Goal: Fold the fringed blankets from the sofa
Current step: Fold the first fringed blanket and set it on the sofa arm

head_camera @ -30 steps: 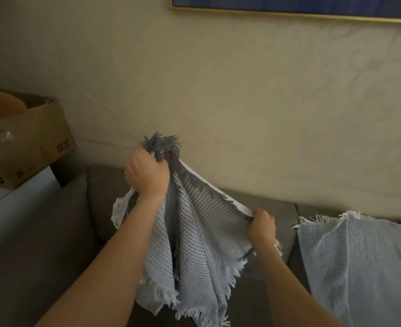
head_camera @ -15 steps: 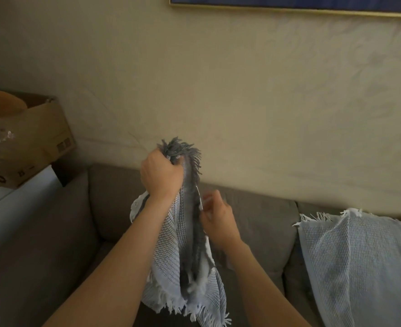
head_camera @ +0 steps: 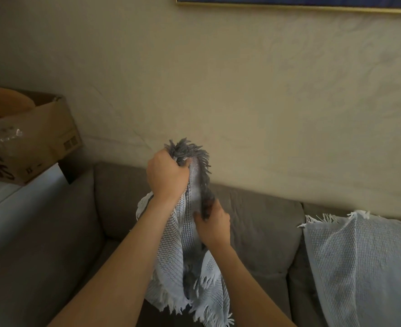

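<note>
Centre of frame: the left hand [head_camera: 165, 175] is fisted tight round the gathered top of a grey-blue fringed blanket [head_camera: 173, 251], with dark fringe sprouting above the knuckles. The right hand [head_camera: 212, 226] is just below, its fingers curled onto the blanket's dark edge. The blanket hangs in front of the brown sofa [head_camera: 260, 223], hiding part of its back cushion. A second blanket [head_camera: 359, 260], pale and fringed, is draped over the sofa at lower right. A cardboard box [head_camera: 41, 142] sits at the left edge, and a picture frame [head_camera: 289, 3] runs along the top.

Head-worn view — forward and down, close to sofa [head_camera: 265, 232]
</note>
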`<state>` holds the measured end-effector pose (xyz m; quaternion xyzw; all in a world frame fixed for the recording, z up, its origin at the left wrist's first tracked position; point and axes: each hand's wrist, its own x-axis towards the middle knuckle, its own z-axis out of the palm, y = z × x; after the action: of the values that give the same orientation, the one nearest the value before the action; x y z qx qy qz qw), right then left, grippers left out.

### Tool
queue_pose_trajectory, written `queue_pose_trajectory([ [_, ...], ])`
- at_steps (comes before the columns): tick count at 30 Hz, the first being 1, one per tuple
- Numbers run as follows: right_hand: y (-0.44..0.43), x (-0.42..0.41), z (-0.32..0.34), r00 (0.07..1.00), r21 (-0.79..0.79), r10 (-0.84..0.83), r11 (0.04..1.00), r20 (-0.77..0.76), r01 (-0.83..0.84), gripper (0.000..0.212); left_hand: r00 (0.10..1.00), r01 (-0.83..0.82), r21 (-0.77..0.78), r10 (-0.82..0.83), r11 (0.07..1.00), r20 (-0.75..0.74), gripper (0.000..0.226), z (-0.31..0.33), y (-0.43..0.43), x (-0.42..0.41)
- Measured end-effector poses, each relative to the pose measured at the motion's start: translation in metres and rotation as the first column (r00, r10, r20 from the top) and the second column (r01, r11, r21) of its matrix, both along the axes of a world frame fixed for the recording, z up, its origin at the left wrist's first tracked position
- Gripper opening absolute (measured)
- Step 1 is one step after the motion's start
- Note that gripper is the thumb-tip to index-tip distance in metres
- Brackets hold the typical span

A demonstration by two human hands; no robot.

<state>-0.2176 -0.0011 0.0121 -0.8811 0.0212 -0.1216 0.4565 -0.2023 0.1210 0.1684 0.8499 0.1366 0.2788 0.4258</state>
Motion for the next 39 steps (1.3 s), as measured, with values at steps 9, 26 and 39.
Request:
queue_pose_trajectory([
  [9, -0.001, -0.001, -0.004, 0.98, 0.041, 0.196, 0.98, -0.02, -0.195, 0.045, 1.0, 0.009, -0.004, -0.009, 1.0, 0.018, 0.033, -0.005, 0.0, 0.005],
  [26, -0.046, -0.027, -0.038, 0.746, 0.033, 0.448, 0.866, -0.492, -0.498, 0.045, 0.996, -0.067, -0.042, 0.069, 0.997, 0.05, 0.029, -0.003, 0.005, 0.006],
  [39, -0.012, -0.033, -0.023, 0.982, -0.217, 0.116, 0.965, -0.147, -0.147, 0.036, 0.996, -0.033, -0.051, 0.037, 0.998, 0.086, 0.026, -0.007, 0.002, 0.0],
])
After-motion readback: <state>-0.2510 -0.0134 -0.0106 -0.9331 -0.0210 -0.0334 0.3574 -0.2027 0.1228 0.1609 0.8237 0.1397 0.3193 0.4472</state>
